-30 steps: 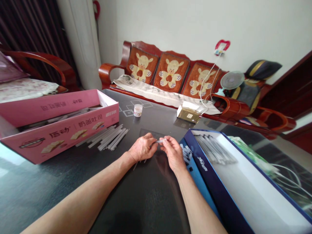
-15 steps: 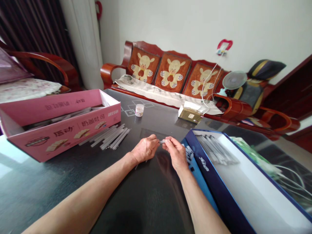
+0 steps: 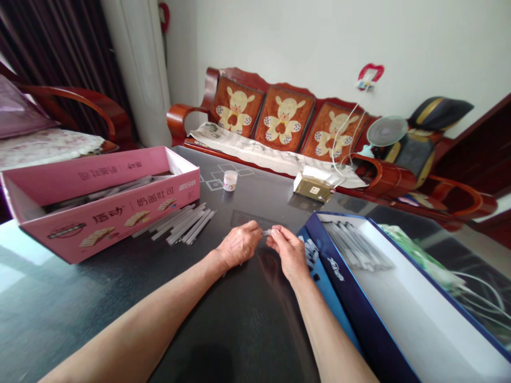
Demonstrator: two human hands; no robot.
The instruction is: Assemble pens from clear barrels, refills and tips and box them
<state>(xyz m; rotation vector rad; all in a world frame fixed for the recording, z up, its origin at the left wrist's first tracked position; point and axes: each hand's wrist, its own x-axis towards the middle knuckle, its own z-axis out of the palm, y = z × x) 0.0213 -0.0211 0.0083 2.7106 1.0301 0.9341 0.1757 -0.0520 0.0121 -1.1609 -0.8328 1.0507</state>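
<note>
Strip (image 3: 266, 232) pinched between left hand (image 3: 238, 246), right hand (image 3: 289, 252), blue box (image 3: 343, 282) just beside

Worktop (image 3: 247, 330): glossy dark glass. Strips (image 3: 179, 223): smooth pale plastic. Pink box (image 3: 107, 223): coated card. Sofa arm (image 3: 178, 119): polished red wood.

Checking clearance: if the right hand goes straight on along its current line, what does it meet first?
The short pale stick pinched at the fingertips of the right hand, then the left hand just past it. Depth is hard to judge from this one view.
</note>
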